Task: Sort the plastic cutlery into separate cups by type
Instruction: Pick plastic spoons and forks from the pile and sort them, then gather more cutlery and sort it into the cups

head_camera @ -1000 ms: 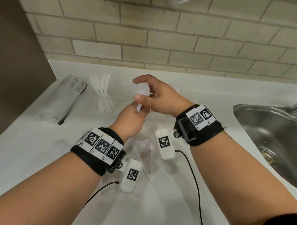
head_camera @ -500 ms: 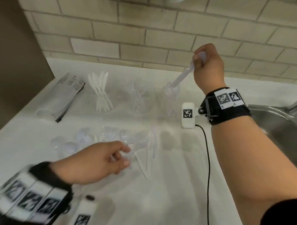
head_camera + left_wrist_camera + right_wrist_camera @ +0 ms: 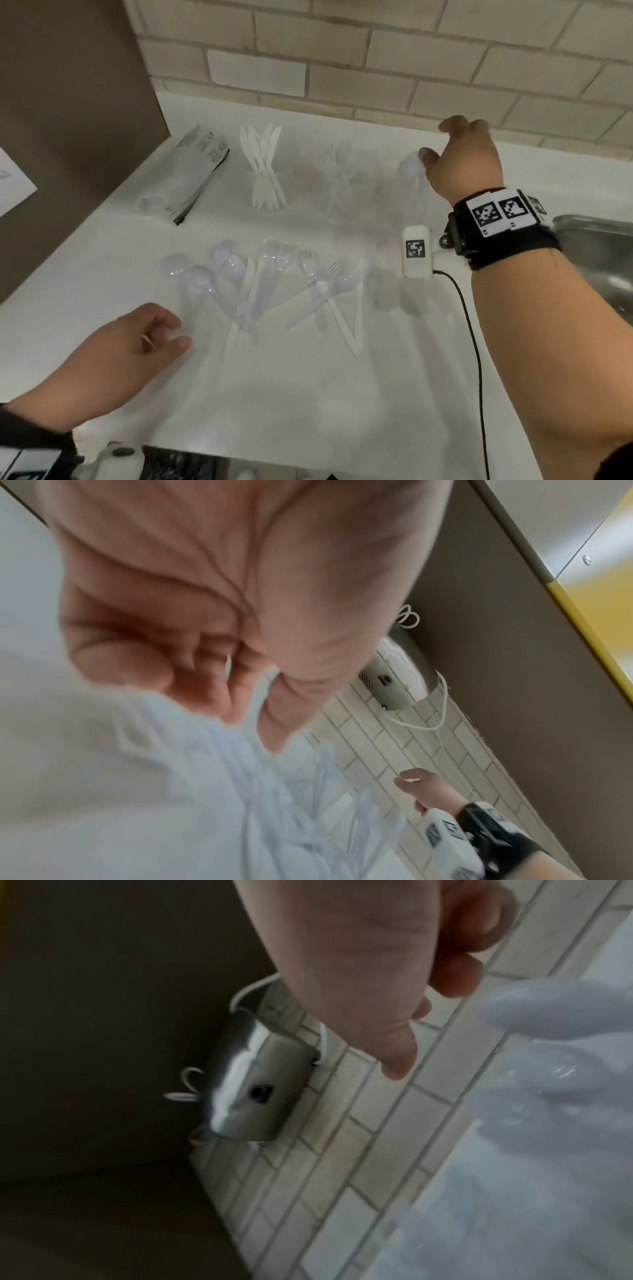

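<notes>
Three clear cups stand at the back of the white counter (image 3: 342, 394). The knife cup (image 3: 263, 171) is on the left, the fork cup (image 3: 339, 178) in the middle and the spoon cup (image 3: 412, 181) on the right. My right hand (image 3: 438, 142) hovers just over the spoon cup, fingers spread and holding nothing; blurred spoon bowls (image 3: 548, 1047) show beside it. A loose pile of spoons, forks and knives (image 3: 270, 284) lies mid-counter. At the pile's near left, my left hand (image 3: 176, 332) has its fingers curled by the spoon handles. Whether it pinches one is unclear.
A plastic packaging bag (image 3: 191, 174) lies at the back left by a brown panel (image 3: 68, 120). A steel sink (image 3: 599, 260) opens at the right. The brick wall (image 3: 376, 68) closes the back. The counter's front edge (image 3: 239, 455) is near my left wrist.
My right hand carried a spoon from the middle to the right cup, let it go and now hangs spread above it. My left hand drew back from the pile towards the near left.
</notes>
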`<state>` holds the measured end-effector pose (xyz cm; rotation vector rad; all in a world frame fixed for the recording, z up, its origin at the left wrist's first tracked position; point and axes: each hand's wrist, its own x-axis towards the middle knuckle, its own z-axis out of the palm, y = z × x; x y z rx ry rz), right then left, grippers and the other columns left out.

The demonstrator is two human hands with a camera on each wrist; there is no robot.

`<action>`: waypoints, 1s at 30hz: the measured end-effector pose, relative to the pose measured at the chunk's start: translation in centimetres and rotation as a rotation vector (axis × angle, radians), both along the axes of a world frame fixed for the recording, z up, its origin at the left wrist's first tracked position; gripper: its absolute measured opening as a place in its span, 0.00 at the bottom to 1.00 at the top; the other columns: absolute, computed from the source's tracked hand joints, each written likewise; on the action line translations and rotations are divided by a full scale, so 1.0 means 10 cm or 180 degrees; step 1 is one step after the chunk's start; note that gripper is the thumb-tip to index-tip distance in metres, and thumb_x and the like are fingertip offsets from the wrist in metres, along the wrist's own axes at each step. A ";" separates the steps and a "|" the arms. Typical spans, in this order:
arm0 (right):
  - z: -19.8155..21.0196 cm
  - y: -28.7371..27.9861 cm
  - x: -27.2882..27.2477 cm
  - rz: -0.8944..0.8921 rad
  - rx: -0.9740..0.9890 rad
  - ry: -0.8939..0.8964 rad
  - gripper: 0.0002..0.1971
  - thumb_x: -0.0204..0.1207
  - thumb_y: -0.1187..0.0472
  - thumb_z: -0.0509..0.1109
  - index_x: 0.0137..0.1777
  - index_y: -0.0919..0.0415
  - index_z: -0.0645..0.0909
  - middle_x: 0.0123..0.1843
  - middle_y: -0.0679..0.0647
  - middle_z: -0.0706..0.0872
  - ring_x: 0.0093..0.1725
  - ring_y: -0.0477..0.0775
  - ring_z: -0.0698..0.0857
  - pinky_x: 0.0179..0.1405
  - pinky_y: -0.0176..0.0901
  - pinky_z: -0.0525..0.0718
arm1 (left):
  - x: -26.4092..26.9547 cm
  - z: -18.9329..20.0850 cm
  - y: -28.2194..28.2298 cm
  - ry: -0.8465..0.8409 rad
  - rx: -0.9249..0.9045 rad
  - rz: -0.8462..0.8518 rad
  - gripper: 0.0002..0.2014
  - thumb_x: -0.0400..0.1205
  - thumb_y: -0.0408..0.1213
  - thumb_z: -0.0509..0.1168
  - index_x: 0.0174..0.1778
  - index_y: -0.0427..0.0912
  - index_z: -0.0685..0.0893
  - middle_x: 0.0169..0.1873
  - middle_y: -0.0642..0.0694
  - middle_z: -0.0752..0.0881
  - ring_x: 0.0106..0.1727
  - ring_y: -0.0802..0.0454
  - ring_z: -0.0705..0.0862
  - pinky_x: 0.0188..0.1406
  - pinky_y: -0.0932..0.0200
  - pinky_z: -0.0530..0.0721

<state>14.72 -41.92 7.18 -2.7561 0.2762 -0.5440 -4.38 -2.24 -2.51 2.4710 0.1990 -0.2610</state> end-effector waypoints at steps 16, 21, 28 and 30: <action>-0.89 0.78 -0.84 0.0108 0.0135 0.2635 0.20 0.77 0.69 0.58 0.69 0.63 0.70 0.66 0.65 0.76 0.55 0.65 0.83 0.45 0.48 0.80 | 0.98 -0.03 -0.16 0.0808 0.0813 -0.0070 0.28 0.80 0.46 0.67 0.70 0.35 0.68 0.55 0.38 0.84 0.47 0.42 0.85 0.45 0.54 0.81; -0.90 0.96 -0.97 0.0216 0.0854 0.2711 0.15 0.82 0.62 0.61 0.66 0.67 0.74 0.59 0.62 0.81 0.57 0.66 0.86 0.55 0.54 0.88 | 0.99 -0.08 -0.33 0.0928 0.0049 -0.0187 0.25 0.80 0.37 0.67 0.72 0.38 0.68 0.50 0.35 0.85 0.47 0.38 0.88 0.50 0.43 0.89; -0.80 1.47 -0.95 0.0776 0.1174 0.2861 0.31 0.71 0.36 0.72 0.63 0.60 0.72 0.51 0.54 0.83 0.48 0.57 0.88 0.50 0.53 0.90 | 0.95 0.06 -0.74 0.1247 -0.0934 -0.0167 0.23 0.83 0.22 0.58 0.75 0.37 0.68 0.45 0.35 0.84 0.46 0.41 0.89 0.51 0.45 0.89; -0.78 1.61 -0.91 0.0983 0.0773 0.2899 0.39 0.65 0.34 0.75 0.66 0.61 0.71 0.54 0.54 0.82 0.51 0.55 0.87 0.52 0.49 0.88 | 0.93 0.11 -0.81 0.1329 -0.1126 -0.0160 0.17 0.83 0.21 0.56 0.68 0.33 0.73 0.43 0.36 0.84 0.49 0.40 0.89 0.53 0.45 0.88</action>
